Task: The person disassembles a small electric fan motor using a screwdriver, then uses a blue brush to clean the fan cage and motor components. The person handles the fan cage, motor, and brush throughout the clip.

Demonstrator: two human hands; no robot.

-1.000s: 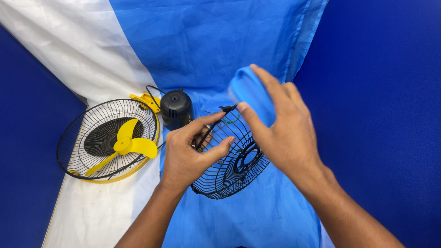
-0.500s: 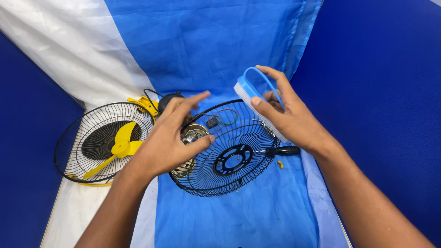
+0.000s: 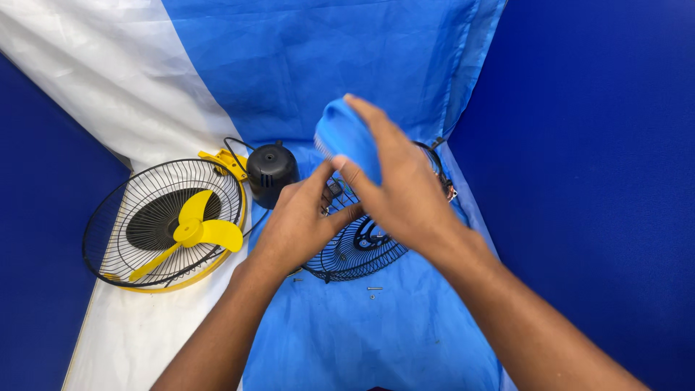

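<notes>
Right hand [image 3: 405, 195] now higher, clasping blue brush [image 3: 346, 137].

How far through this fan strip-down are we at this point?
Looks done: the front grille with the yellow blade lies apart at left, the black motor cover stands off, and loose screws lie on the cloth. In hand: the left hand steadies the rear grille; the right hand holds a blue brush over it. Left: cannot tell.

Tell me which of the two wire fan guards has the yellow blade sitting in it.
The fan guard on the left, lying on the white cloth with a yellow rim. The other black guard sits under both hands on the blue cloth and holds no blade.
</notes>
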